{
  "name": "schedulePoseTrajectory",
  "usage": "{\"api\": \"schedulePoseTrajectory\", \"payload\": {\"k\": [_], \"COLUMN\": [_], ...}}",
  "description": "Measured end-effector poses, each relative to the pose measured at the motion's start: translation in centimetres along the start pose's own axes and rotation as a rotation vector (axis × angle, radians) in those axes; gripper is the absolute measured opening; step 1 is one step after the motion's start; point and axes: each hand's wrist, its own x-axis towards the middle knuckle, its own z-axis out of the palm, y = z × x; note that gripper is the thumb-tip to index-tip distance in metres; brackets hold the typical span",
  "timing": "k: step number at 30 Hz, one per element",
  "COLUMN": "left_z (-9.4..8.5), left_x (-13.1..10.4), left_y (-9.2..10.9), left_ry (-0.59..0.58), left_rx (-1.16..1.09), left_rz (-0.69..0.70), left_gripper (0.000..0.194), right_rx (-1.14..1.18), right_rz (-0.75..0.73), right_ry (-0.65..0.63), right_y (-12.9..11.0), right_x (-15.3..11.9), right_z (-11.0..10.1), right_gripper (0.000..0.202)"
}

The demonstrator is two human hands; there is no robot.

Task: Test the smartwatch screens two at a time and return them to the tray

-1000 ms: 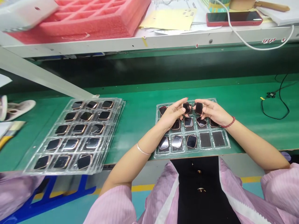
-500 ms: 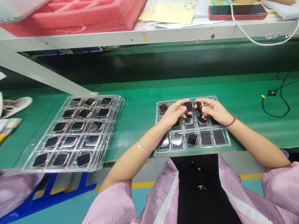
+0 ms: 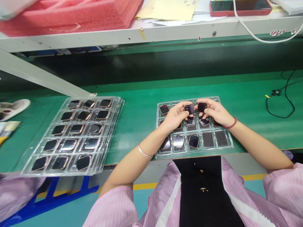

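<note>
Pinched in my left hand [image 3: 177, 114] is a smartwatch [image 3: 189, 109] with a dark square face, a few pale marks lit on its screen. My right hand [image 3: 218, 112] grips a second smartwatch [image 3: 202, 107], its dark face turned up. Both are held close together above a clear plastic tray [image 3: 230, 138]. Several more watch bodies lie in the tray's pockets, among them a tilted one [image 3: 194, 141] in the front row. Two front pockets at the right show only dark pads [image 3: 208, 139]. My hands hide part of the back rows.
At the left, a stack of clear trays [image 3: 113, 132] holds rows of watch bodies on the green bench [image 3: 137, 126]. A black cable [image 3: 287, 104] lies at the right. Overhead, a white shelf [image 3: 170, 33] carries pink foam [image 3: 94, 15], papers and a red-cased phone [image 3: 241, 8]; a slanted post [image 3: 47, 75] stands left.
The watch in my right hand has turned from edge-on to face up. Pale marks now show on the left one's screen, which was dark before. The view has shifted slightly.
</note>
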Motion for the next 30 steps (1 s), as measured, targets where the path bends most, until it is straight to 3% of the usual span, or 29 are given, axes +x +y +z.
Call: {"api": "schedulePoseTrajectory", "payload": {"k": [8,15,30], "left_z": [0.15,0.29,0.26], "left_x": [-0.33,-0.30,-0.24], "left_y": [0.32,0.23,0.08], "left_ry": [0.031,0.028,0.042], "left_rx": [0.050,-0.007,0.022], "left_rz": [-0.009,-0.023,-0.029], "left_gripper": [0.025,0.036,0.027], "right_rx": [-0.010,-0.022,-0.064], "right_rz": [0.013,-0.006,-0.018], "right_ry": [0.027,0.020,0.005], "right_y": [-0.46,-0.63,-0.50], "right_x": [-0.28,-0.32,-0.30], "right_z": [0.28,0.45,0.62], "right_gripper": [0.037,0.034,0.033]}}
